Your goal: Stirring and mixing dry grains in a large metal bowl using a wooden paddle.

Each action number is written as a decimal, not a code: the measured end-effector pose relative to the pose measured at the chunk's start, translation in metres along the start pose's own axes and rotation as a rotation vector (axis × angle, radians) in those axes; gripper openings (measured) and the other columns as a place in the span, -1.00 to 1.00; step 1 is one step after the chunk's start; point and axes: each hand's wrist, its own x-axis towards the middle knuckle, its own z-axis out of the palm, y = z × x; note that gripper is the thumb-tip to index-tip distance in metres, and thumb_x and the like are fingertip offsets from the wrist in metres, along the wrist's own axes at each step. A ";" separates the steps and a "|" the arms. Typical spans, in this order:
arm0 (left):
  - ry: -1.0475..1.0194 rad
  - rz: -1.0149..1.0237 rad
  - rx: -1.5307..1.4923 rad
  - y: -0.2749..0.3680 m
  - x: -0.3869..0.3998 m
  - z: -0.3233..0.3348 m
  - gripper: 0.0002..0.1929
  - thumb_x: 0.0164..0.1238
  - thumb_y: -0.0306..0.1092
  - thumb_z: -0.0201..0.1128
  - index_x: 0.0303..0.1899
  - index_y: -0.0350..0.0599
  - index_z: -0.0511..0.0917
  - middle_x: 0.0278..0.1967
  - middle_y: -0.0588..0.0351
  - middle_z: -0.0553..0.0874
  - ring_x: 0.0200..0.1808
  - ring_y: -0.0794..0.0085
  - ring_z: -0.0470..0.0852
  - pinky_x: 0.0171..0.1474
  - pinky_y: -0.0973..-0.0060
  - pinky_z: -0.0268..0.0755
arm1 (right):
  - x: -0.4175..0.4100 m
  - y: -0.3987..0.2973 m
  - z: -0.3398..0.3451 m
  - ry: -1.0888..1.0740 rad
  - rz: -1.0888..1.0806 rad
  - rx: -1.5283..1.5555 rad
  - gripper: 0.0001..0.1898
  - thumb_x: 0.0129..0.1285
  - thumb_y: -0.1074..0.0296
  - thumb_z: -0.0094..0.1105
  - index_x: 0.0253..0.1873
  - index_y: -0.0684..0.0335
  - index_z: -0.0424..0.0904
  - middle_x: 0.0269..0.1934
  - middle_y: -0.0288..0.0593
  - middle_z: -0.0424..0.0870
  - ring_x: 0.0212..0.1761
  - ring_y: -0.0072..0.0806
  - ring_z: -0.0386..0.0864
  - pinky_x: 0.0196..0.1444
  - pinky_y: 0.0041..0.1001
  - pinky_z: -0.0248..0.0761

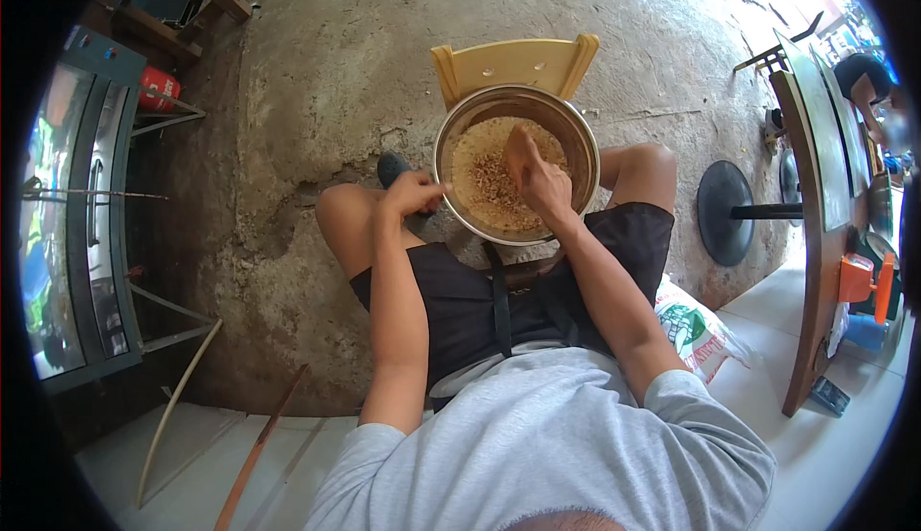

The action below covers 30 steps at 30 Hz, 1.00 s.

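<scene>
A deep round metal pot stands between the person's knees, in front of a low pale yellow wooden or plastic stool or against it. Inside lies a beige grainy mixture with browner chopped bits in the middle. My right hand reaches into the pot, closed around a brown, wooden-looking paddle or scoop whose lower end is hidden. At the pot's left rim, my left hand has curled fingers, and its fingertips pinch the edge.
Rough concrete floor surrounds the pot. A printed sack lies by the right hip. Farther right stand a table with a round black base and an orange-and-green scale; another person is beyond. At left are a glass-doored cabinet and a red gas cylinder.
</scene>
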 end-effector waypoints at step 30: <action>0.405 0.247 -0.110 -0.026 0.030 0.000 -0.71 0.28 -0.21 0.32 -0.44 -0.27 0.58 -0.59 0.12 0.63 -0.64 0.52 0.48 -0.54 0.55 0.29 | 0.005 -0.015 0.004 -0.020 -0.103 -0.061 -0.23 0.20 0.39 0.00 0.49 -0.20 -0.10 -0.43 0.15 0.64 -0.40 0.03 0.64 -0.36 -0.07 0.45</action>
